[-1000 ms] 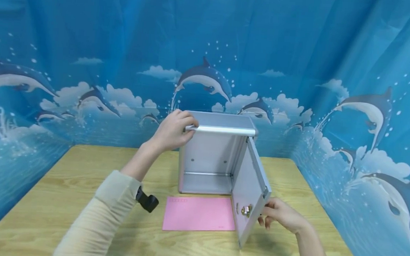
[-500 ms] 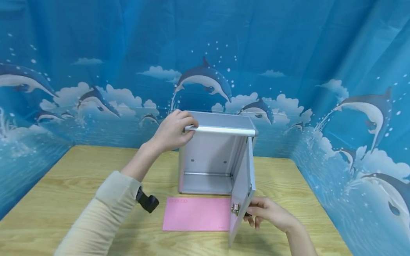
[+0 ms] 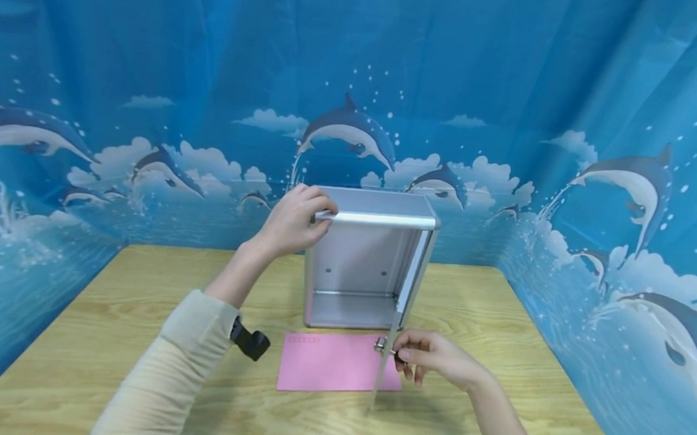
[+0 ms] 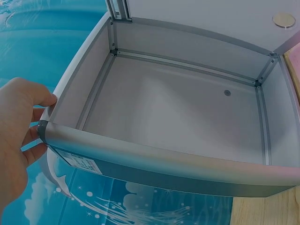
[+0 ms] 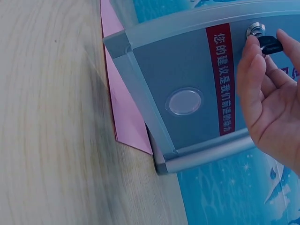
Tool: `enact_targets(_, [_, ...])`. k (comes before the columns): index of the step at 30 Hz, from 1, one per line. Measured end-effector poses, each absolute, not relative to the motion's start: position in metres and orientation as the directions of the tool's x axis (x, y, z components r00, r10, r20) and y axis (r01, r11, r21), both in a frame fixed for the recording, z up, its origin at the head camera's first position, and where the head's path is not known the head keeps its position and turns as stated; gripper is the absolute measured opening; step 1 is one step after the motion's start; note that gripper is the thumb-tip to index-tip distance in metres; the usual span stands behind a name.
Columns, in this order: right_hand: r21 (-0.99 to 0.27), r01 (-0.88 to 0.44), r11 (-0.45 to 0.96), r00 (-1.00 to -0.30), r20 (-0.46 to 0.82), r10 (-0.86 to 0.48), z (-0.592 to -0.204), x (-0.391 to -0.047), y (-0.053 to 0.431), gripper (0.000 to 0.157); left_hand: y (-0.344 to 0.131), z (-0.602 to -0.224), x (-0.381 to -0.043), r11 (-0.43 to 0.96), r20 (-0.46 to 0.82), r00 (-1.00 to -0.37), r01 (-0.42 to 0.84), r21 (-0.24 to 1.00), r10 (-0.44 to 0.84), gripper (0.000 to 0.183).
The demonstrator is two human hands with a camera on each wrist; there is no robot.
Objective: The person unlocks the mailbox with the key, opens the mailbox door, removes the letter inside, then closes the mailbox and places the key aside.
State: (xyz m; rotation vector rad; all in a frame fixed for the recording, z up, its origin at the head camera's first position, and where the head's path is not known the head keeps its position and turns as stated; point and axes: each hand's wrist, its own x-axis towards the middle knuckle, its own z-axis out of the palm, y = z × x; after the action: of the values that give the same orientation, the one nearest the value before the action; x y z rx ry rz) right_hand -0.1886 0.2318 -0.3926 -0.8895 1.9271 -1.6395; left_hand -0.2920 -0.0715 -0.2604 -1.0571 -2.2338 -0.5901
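Observation:
A silver suggestion box (image 3: 379, 206) stands upright on the table with its front uncovered, its bare interior (image 4: 168, 108) showing in the left wrist view. My left hand (image 3: 296, 222) grips the top left corner, thumb at the front edge. The door (image 3: 384, 369) sticks out toward me from the right side, almost edge-on in the head view. With my right hand (image 3: 438, 357) I pinch a black-headed key (image 5: 271, 45) in the door's lock (image 5: 255, 30). The door's outer face carries a red strip with white lettering (image 5: 221, 79) and a small round window (image 5: 184, 101).
A pink envelope (image 3: 327, 362) lies flat on the wooden table (image 3: 155, 339) before the box, partly behind the door. A blue dolphin-print curtain (image 3: 212, 103) hangs around the table's back and sides. A black strap mount (image 3: 250, 340) juts from my left wrist.
My right hand has moved left, swinging the door from the right toward the box's front until it shows nearly edge-on. The left hand stays on the corner.

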Motion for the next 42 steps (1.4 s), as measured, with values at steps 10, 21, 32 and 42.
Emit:
enact_targets(10, [-0.974,-0.184,0.133,-0.736,0.047,-0.676,-0.39,-0.187,0.214,0.032,-0.072,-0.26,-0.293,0.58,0.67,-0.507,0.802,0.138,0.542,0.012])
enact_targets(21, [-0.961,-0.184,0.209,-0.804,0.025,-0.594,-0.387,-0.185,0.194,0.029,-0.072,-0.26,-0.292,0.577,0.671,-0.5,0.806,0.129,0.548,0.012])
enact_targets(32, [-0.975,-0.123,0.187,-0.863,0.012,-0.505,-0.392,-0.188,0.174,0.032,-0.074,-0.261,-0.292,0.569,0.661,-0.514,0.807,0.157,0.547,0.012])
enact_targets(42, [-0.976,-0.121,0.183,-0.875,0.018,-0.484,-0.391,-0.191,0.164,0.036,-0.074,-0.26,-0.293,0.566,0.657,-0.512,0.81,0.154,0.553,0.013])
